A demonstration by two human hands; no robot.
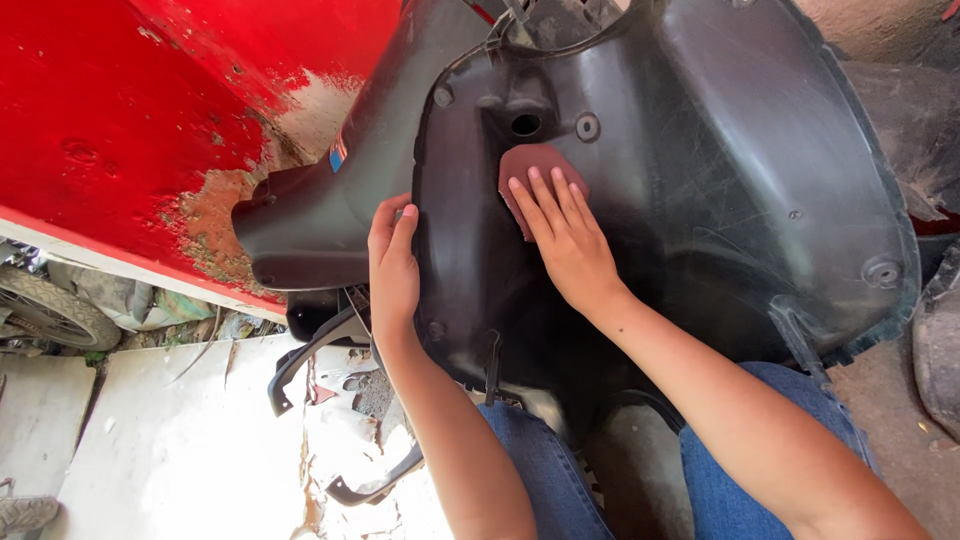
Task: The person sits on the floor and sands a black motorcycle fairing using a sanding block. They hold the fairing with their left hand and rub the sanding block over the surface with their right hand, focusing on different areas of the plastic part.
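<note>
Pressing flat with the right hand (565, 240), fingers spread and laid together over a reddish-brown sheet of sandpaper (530, 170) — the sheet sits pinned against the inner face of a large black moulded plastic scooter panel (720, 200), just below a round mounting hole. The left hand (392, 265) is curled around the panel's left edge, fingers wrapped onto the rim and steadying it. The panel itself stands propped over the person's lap, between the blue-jeaned knees (545, 470).

By the look of it, the panel should be light but bulky, stiff with some flex at the rim, dusty rather than slippery — the ribbed edges look like the safest place to hold. The sandpaper looks thin and floppy, so a flat palm suits it better than a pinch.

Behind the panel, upper left, a red painted metal surface (110, 130) shows chipped, rusty patches. A small blue and red sticker (338, 155) sits on the dark piece beside the panel, too small to read.
</note>
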